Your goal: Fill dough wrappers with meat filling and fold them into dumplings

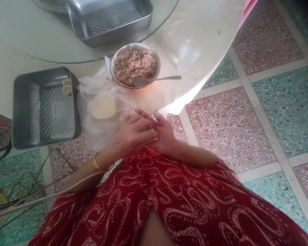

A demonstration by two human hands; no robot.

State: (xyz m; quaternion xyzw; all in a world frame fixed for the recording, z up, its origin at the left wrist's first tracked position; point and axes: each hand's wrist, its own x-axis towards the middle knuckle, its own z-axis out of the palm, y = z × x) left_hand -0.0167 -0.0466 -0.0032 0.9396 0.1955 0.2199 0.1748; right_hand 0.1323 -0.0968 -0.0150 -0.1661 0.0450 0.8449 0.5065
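My left hand [135, 133] lies across the palm of my right hand [166, 132], just in front of the red patterned clothing. The left fingers are stretched out side by side, touching the other hand. The right palm faces upward with its thumb raised and a finger extended; pale residue coats the thumb tip. Nothing shows between the hands, though the overlap hides part of the right palm. Nearest to them is a stack of round dough wrappers [103, 107] on a clear plastic bag [88, 128]. Behind stands a bowl [157, 70] of minced filling [135, 65], with a metal spoon [166, 78] in it.
A dark metal tray [16, 109] at left holds a few small dumplings [66, 87] and overhangs the table edge. Another metal tray [118, 33] sits on the glass turntable [46, 48]. A white cable [41, 201] crosses at lower left above the tiled floor [228, 119].
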